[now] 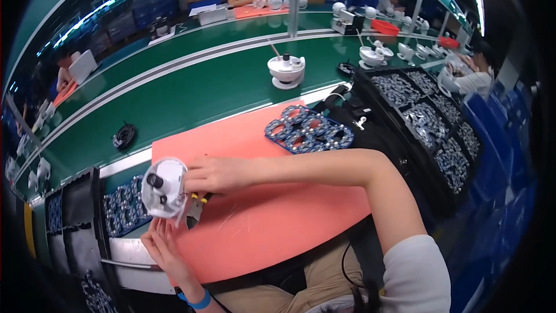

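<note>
A round white plastic housing with black parts inside is tilted up over the left part of the salmon-coloured mat. My right hand reaches across from the right, its fingers curled against the housing's right side. Below the housing, my left hand has its fingers stretched up toward the lower rim; whether they touch it is hard to tell. Diagonal cutters with yellow-and-black handles lie on the mat, partly hidden by the housing and my right hand.
Blue circuit-board panels lie at the mat's far right and left. A black tray of small parts stands right. Beyond, the green conveyor carries a white housing and a black cable coil. Other people work across and to the right.
</note>
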`<state>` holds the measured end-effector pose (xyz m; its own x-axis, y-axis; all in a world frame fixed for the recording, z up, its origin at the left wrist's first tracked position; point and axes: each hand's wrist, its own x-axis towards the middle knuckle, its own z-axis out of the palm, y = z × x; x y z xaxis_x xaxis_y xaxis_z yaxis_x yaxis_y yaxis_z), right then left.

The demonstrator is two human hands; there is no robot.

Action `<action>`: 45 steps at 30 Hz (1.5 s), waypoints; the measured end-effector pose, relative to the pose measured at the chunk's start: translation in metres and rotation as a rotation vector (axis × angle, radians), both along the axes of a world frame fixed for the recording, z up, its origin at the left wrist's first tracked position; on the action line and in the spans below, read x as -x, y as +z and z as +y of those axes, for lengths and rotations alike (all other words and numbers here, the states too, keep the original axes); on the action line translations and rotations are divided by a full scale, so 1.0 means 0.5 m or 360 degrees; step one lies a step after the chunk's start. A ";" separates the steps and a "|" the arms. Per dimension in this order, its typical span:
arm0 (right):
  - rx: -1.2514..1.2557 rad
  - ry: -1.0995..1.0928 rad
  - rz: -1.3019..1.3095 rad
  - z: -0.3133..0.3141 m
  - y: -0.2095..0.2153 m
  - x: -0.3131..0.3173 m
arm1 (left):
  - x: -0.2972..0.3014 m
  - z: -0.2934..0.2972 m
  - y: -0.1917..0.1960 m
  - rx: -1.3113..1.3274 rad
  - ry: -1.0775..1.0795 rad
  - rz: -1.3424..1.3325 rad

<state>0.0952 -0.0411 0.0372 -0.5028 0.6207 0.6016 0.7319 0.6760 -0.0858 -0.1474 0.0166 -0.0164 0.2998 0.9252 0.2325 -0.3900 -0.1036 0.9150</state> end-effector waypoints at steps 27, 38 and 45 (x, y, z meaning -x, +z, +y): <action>-0.0679 -0.2750 -0.0018 -0.579 0.194 -0.567 | -0.029 -0.068 0.020 -0.1061 -0.0311 0.1334; 0.0173 -0.3907 -0.0369 -1.132 0.113 -0.612 | -0.048 -0.083 0.025 -0.1256 -0.0320 0.1350; 0.0199 -0.3890 -0.0484 -1.240 0.074 -0.743 | -0.024 -0.090 0.015 -0.1185 -0.0058 0.1458</action>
